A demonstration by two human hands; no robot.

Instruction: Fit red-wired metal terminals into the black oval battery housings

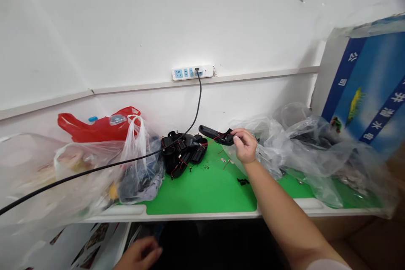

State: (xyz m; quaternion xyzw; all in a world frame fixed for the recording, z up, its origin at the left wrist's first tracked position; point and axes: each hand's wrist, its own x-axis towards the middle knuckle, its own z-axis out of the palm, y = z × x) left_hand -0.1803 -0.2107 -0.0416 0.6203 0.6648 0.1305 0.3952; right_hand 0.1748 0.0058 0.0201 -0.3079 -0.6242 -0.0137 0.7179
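Note:
My right hand [246, 145] pinches one end of a black plastic housing [211, 131] with thin red wires, holding it above the green mat [202, 196]. Its other end points left, toward a pile of similar black plastic housings [182, 152] with red wires. My left hand [143, 253] is low, in front of the table edge, its fingers loosely curled with a gap at the thumb and nothing visible in it. Small black pieces [243, 181] and a short red wire [226, 164] lie on the mat below my right hand.
A black cable [200, 93] runs from the wall power strip [193, 72] across the pile to the left. Filled plastic bags [139, 177] and a red bag [95, 128] stand left. Clear plastic bags [268, 135] and a blue box [363, 88] are on the right.

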